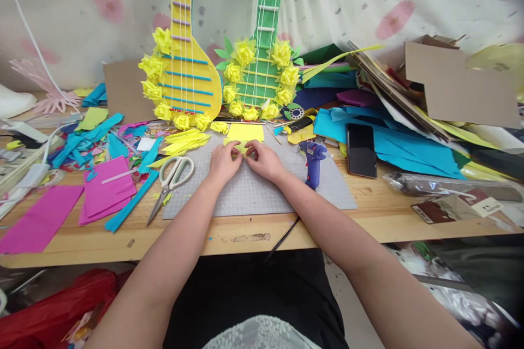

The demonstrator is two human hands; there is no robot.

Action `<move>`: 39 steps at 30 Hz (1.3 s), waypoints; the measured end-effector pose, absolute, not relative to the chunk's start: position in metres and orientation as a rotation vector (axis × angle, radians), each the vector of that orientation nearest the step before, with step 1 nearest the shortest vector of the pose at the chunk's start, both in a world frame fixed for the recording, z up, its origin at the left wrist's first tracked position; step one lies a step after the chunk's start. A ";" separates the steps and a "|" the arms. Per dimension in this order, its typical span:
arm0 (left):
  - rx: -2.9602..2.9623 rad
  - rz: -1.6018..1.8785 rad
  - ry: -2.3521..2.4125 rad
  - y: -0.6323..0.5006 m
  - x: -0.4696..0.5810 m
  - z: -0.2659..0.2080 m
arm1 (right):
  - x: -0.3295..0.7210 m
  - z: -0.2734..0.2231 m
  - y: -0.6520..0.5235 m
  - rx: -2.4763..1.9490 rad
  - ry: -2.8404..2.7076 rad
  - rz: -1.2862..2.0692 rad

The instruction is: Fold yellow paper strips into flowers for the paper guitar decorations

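Between my fingertips is a small piece of yellow paper, partly hidden by the fingers. My left hand pinches it from one side, and my right hand pinches it from the other. Both hands are over the grey cutting mat. Just beyond them lie a flat yellow paper sheet and a yellow paper flower. A blue glue gun stands right of my right hand. White-handled scissors lie left of my left hand, beside cut yellow strips.
A yellow paper guitar and a green one, both trimmed with yellow flowers, lean at the back. Pink sheets and blue scraps lie left. A phone, blue paper and cardboard are right. The glue gun's cable crosses the front edge.
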State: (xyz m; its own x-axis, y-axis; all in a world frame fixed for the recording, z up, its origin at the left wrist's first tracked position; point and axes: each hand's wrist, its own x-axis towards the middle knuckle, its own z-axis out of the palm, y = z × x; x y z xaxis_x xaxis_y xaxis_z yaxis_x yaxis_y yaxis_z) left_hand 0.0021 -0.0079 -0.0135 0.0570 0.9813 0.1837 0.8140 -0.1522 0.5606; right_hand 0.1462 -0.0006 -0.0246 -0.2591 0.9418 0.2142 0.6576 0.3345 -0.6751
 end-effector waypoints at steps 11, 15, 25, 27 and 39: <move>1.869 0.843 1.961 -0.002 0.001 -0.018 | 0.144 -0.030 0.007 -1.486 -1.937 0.667; 1.886 0.825 1.977 -0.002 0.001 -0.020 | 0.144 -0.032 0.008 -1.488 -1.950 0.644; 1.930 0.808 1.973 -0.002 0.000 -0.019 | 0.143 -0.029 0.006 -1.484 -2.006 0.594; 1.973 0.769 1.958 -0.003 0.000 -0.018 | 0.142 -0.029 0.006 -1.479 -2.020 0.583; 2.129 0.692 2.075 -0.006 0.004 -0.018 | 0.141 -0.028 0.003 -1.476 -2.060 0.518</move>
State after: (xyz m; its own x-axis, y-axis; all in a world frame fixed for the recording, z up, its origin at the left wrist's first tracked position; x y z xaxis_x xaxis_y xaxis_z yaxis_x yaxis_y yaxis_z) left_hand 0.0041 -0.0062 -0.0181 -0.0247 0.9665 0.2554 0.9262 -0.0740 0.3698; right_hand 0.1406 0.0033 -0.0275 -0.2475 0.9462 0.2084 0.7350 0.3235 -0.5960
